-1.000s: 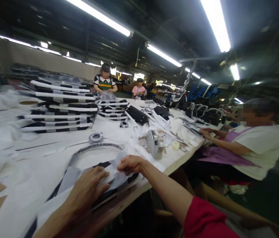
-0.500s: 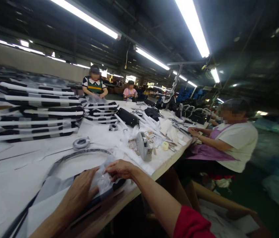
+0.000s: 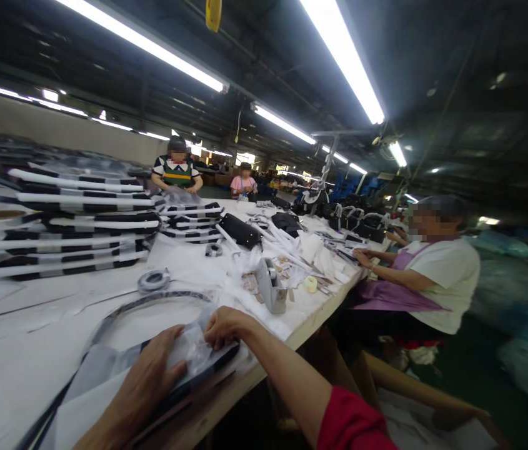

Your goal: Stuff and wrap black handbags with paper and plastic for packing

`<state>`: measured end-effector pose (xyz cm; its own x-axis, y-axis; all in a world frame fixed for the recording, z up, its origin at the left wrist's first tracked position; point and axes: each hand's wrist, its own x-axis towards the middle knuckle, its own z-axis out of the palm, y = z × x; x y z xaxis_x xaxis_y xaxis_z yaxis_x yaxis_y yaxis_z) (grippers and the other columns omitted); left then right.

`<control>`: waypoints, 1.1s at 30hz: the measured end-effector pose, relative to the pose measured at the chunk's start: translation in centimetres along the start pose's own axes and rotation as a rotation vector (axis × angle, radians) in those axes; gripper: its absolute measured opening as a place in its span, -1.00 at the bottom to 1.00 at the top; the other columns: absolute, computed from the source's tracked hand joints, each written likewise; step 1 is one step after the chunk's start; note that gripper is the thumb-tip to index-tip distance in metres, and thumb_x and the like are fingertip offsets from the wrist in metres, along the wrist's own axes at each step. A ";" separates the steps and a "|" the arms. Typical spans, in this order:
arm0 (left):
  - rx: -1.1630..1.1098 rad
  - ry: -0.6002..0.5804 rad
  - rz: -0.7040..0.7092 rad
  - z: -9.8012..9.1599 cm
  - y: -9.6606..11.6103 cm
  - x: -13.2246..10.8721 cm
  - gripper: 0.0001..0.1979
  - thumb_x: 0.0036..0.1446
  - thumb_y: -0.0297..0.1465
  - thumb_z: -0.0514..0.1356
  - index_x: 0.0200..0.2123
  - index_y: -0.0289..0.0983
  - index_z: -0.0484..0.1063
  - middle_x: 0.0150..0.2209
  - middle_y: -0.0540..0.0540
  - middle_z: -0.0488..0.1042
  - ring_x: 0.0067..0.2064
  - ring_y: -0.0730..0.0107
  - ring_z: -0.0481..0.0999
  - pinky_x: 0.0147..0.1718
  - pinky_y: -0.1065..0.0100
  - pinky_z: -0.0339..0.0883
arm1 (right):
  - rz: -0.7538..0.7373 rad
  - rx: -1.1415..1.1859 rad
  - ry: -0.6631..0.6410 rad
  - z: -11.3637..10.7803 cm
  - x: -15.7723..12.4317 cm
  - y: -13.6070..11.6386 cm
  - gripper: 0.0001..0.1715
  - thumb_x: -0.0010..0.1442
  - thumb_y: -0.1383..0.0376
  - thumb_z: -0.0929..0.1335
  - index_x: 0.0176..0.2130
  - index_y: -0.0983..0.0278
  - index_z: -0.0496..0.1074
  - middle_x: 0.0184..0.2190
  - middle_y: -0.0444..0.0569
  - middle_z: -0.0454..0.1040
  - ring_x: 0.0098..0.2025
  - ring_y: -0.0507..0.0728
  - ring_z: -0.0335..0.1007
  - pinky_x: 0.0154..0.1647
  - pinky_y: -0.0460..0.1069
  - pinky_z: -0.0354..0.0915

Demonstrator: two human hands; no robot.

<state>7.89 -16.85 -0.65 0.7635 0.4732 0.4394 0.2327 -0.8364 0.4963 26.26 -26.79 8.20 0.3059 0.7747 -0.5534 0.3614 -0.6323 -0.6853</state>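
Observation:
My left hand (image 3: 155, 370) lies on a dark, flat piece (image 3: 217, 362) at the table's near edge, thumb apart from the fingers. The piece looks like a bag; its full shape is hidden under my hands and the wrapping. A crumpled sheet of clear plastic (image 3: 193, 350) covers its top between my hands. My right hand (image 3: 227, 326) is closed, its curled fingers pinching the plastic at the far end. From the piece a long wrapped strap (image 3: 118, 315) loops out over the table. White paper (image 3: 90, 400) spreads beneath my left forearm.
Stacks of black pieces with white edging (image 3: 90, 219) stand at the back left. A tape dispenser (image 3: 270, 287), a tape roll (image 3: 310, 284) and a coiled strip (image 3: 154, 280) lie ahead. A co-worker (image 3: 432, 269) sits at the right; a cardboard box (image 3: 413, 381) stands below the table edge.
My right hand's fingers have curled in tighter and pressed down on the plastic at the far end. My left hand stays on the piece. The view has tilted slightly.

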 end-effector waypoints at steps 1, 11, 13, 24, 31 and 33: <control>-0.004 0.005 0.014 0.1 0.0 0.0 -0.53 0.04 -0.31 0.13 0.06 -0.25 0.31 0.02 -0.23 0.50 0.04 0.04 0.51 0.08 0.09 0.39 | 0.002 -0.014 -0.003 -0.1 0.0 0.0 -0.78 0.03 0.47 0.39 -0.60 0.32 0.41 -0.78 -0.21 0.34 -0.71 -0.05 0.24 -0.72 -0.21 0.07; 0.198 -0.376 -0.039 -5.2 5.9 1.0 -0.46 0.11 -0.33 0.13 0.16 -0.37 0.29 0.12 -0.37 0.43 0.12 -0.02 0.45 0.14 0.02 0.29 | -0.011 0.044 0.038 0.3 0.1 1.8 -0.79 0.19 0.37 0.34 -0.48 0.29 0.29 -0.70 -0.25 0.34 -0.71 -0.08 0.16 -0.68 -0.18 -0.02; 0.230 -0.422 -0.077 -5.7 6.3 1.2 -0.45 0.14 -0.30 0.11 0.19 -0.40 0.27 0.12 -0.38 0.43 0.12 -0.04 0.45 0.13 0.01 0.29 | -0.034 0.084 0.048 0.3 0.2 2.4 -0.82 0.22 0.33 0.32 -0.43 0.28 0.28 -0.64 -0.24 0.39 -0.69 -0.08 0.22 -0.68 -0.18 -0.01; 0.096 -0.453 -0.063 -5.2 4.8 1.5 -0.42 0.03 -0.32 0.11 0.16 -0.29 0.36 0.15 -0.27 0.43 0.13 0.03 0.46 0.18 0.08 0.28 | 0.004 0.030 0.049 -1.0 0.1 2.4 -0.88 0.04 0.38 0.36 -0.46 0.26 0.29 -0.71 -0.21 0.38 -0.70 0.03 0.32 -0.73 -0.16 0.12; 0.041 -0.474 -0.084 -5.2 3.9 1.5 -0.41 0.02 -0.30 0.12 0.17 -0.26 0.38 0.17 -0.22 0.42 0.17 0.02 0.42 0.22 0.03 0.23 | -0.038 0.083 0.031 -1.8 0.2 4.1 -0.83 -0.01 0.34 0.41 -0.54 0.27 0.34 -0.79 -0.23 0.32 -0.76 -0.01 0.22 -0.76 -0.19 0.05; 0.033 -0.466 -0.088 -5.4 3.9 1.6 -0.41 0.01 -0.30 0.13 0.16 -0.24 0.39 0.16 -0.20 0.43 0.16 0.04 0.44 0.21 0.06 0.24 | -0.066 0.127 0.030 -1.8 0.1 4.5 -0.81 -0.01 0.32 0.42 -0.55 0.27 0.33 -0.81 -0.24 0.30 -0.77 -0.03 0.18 -0.77 -0.20 0.00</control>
<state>6.76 -17.90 5.98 0.9273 0.3742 0.0100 0.3218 -0.8105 0.4894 29.51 -29.57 5.97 0.3123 0.8125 -0.4922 0.2679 -0.5725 -0.7749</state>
